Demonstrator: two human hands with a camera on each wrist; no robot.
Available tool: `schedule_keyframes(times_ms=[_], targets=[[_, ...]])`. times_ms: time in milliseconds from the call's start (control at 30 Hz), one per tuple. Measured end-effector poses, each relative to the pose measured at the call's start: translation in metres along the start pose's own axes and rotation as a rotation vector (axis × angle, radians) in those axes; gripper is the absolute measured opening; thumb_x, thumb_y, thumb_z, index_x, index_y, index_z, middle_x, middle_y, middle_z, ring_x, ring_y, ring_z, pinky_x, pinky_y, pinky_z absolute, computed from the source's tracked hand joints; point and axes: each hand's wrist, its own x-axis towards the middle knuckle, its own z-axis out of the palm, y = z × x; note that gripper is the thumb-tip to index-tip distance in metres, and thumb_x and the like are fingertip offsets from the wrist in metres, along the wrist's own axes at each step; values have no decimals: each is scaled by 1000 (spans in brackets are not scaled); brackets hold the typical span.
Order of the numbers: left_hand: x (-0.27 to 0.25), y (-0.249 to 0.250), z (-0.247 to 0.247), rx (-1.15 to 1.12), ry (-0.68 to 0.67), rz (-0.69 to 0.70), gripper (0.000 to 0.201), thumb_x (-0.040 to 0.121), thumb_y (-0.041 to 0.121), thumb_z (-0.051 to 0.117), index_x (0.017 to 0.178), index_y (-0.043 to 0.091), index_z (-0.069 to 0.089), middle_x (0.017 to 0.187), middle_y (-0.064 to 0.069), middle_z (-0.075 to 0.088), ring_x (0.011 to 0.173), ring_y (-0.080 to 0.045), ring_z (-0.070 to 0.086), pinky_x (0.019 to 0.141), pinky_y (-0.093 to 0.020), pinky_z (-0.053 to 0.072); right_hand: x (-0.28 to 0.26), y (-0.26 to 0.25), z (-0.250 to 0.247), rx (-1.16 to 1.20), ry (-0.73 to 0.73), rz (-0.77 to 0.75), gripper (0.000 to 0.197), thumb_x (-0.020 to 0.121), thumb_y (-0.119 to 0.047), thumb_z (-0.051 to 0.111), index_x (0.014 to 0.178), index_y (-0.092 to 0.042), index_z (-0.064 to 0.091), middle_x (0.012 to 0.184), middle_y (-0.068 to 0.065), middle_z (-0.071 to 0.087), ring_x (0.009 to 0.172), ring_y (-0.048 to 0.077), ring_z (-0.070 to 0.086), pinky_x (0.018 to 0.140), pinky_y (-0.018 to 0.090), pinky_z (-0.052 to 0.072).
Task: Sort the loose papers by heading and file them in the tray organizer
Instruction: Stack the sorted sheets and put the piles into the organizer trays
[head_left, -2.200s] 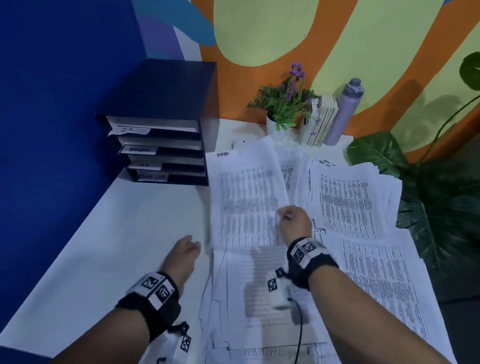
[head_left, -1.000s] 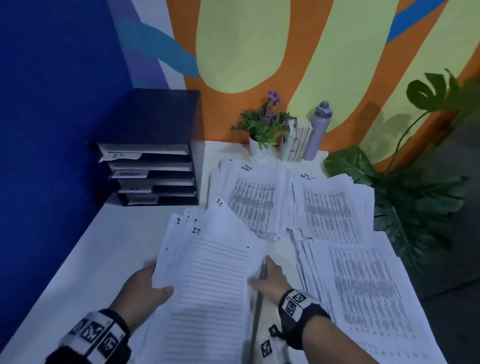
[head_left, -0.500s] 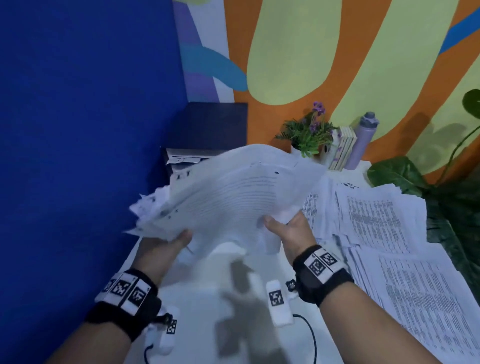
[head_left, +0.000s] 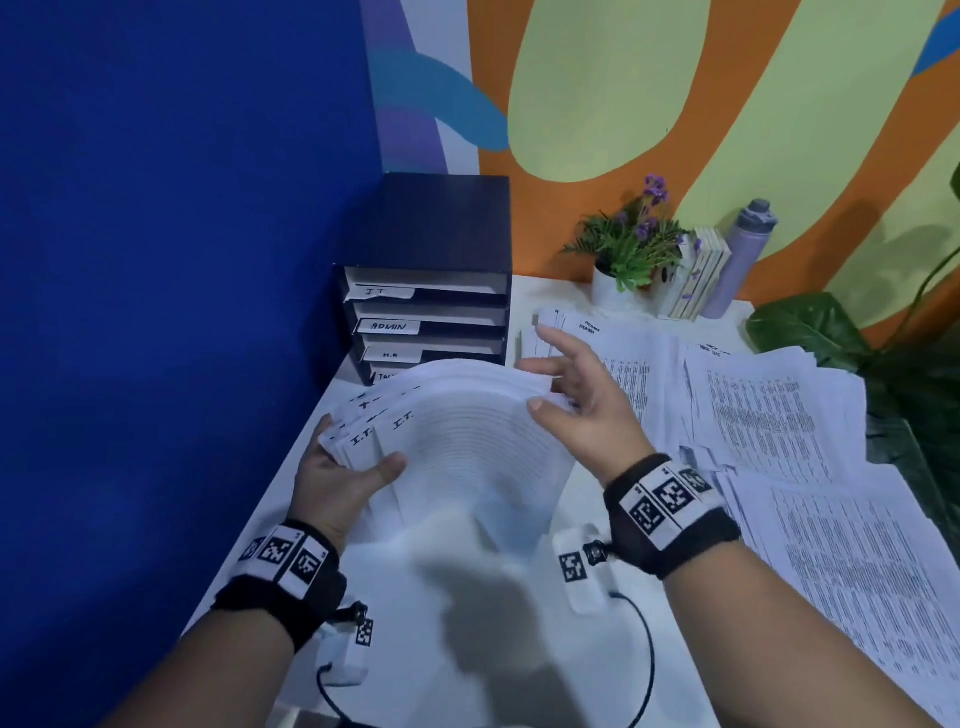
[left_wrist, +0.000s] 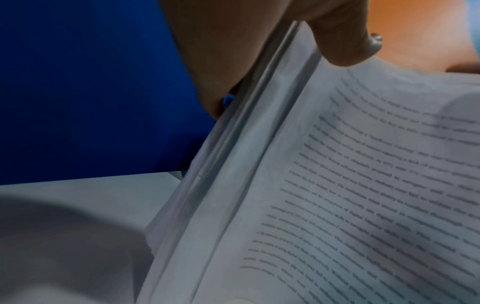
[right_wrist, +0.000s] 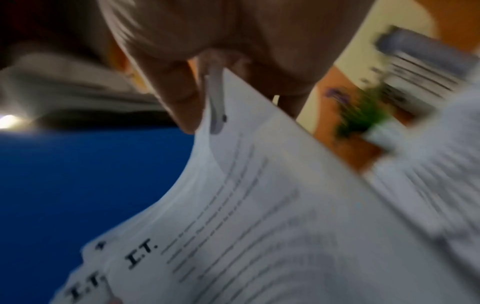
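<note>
A fanned stack of white sheets headed "I.T." (head_left: 467, 447) is held just above the white table (head_left: 519, 670), in front of the dark tray organizer (head_left: 431, 228). My left hand (head_left: 358, 457) grips its near left corner, thumb on top. My right hand (head_left: 545, 387) pinches the far right corner between thumb and spread fingers. The organizer's slots read IT, ADMIN and H.R; the stack covers part of the lowest label. In the left wrist view my thumb (left_wrist: 345, 41) presses on the stack (left_wrist: 363, 185). The right wrist view shows the stack's (right_wrist: 259, 226) headings, blurred.
Three more piles lie on the table's right side: one headed ADMIN (head_left: 634, 374), one behind it (head_left: 753, 410) and a near one (head_left: 841, 571). A potted flower (head_left: 628, 249), books (head_left: 696, 280) and a bottle (head_left: 737, 260) stand at the back. A blue wall (head_left: 156, 260) bounds the left.
The I.T. stack, lifted off the table a second ago, has come down from in front of the organizer. The labelled slots now show, and my right hand has shifted to the far corner.
</note>
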Motion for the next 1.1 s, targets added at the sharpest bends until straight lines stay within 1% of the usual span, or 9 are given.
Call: schedule_keyframes(times_ms=[133, 233, 400, 500, 633, 733, 833, 967, 1100], targets=[[3, -5, 1, -33, 22, -2, 85, 51, 16, 89, 129, 23, 55, 121, 1, 68, 116, -22, 62, 104, -49, 45, 19, -31, 11, -1063, -315, -127, 66, 91, -38, 54, 149, -35, 23, 135, -6, 46, 121, 18, 48, 103, 43, 35], [10, -14, 1, -47, 32, 13, 75, 63, -13, 81, 123, 24, 52, 115, -3, 70, 107, -21, 67, 97, -48, 51, 23, -34, 31, -1235, -378, -151, 73, 88, -32, 56, 150, -33, 16, 133, -2, 45, 121, 23, 44, 109, 55, 23], [18, -22, 1, -66, 37, 34, 72, 68, -23, 73, 117, 27, 55, 111, 0, 70, 100, -14, 69, 81, -32, 56, 19, -18, 23, -1011, -265, -198, 54, 83, -23, 58, 131, -40, 41, 117, -14, 53, 94, 11, 54, 82, 32, 38], [24, -28, -2, -60, 33, -26, 68, 66, -19, 77, 123, 13, 56, 110, -5, 72, 101, -21, 70, 85, -38, 56, 5, 5, -6, -475, -190, 38, 68, 72, -31, 68, 132, -49, 41, 120, -15, 58, 106, 3, 57, 93, 28, 42], [30, -34, 2, -29, 33, -97, 44, 75, -11, 75, 111, 14, 64, 106, -7, 73, 104, -27, 68, 94, -43, 52, -16, 43, -15, 237, -49, 371, 86, 63, 6, 73, 133, -36, 45, 117, -4, 60, 107, 12, 60, 81, 27, 52], [29, -26, 12, -38, 8, -98, 24, 88, -3, 65, 106, 13, 67, 99, 0, 72, 98, -20, 68, 80, -26, 54, -16, 73, 8, 318, 153, 523, 67, 57, 14, 74, 112, -23, 63, 107, 5, 71, 110, 33, 62, 93, 49, 50], [35, -18, 15, -49, -34, -69, 25, 89, 4, 67, 113, 8, 66, 100, -2, 74, 95, -18, 70, 68, -16, 54, -7, 75, 16, 414, 320, 513, 49, 59, 21, 70, 98, -9, 69, 100, 15, 73, 102, 40, 65, 92, 54, 50], [42, -16, 10, -96, -67, -19, 67, 60, 25, 87, 119, 4, 63, 108, -6, 72, 104, -19, 68, 76, -21, 54, -17, 63, 5, 456, 143, 368, 54, 52, 8, 75, 96, -22, 68, 94, 3, 71, 91, 23, 67, 74, 36, 55], [38, -15, 17, -149, -38, 125, 68, 49, 28, 81, 112, 23, 56, 101, 20, 70, 96, -3, 66, 76, -19, 52, -28, 70, 0, 503, 57, 399, 62, 46, -12, 82, 106, -14, 66, 100, 11, 71, 99, 30, 67, 89, 44, 52]])
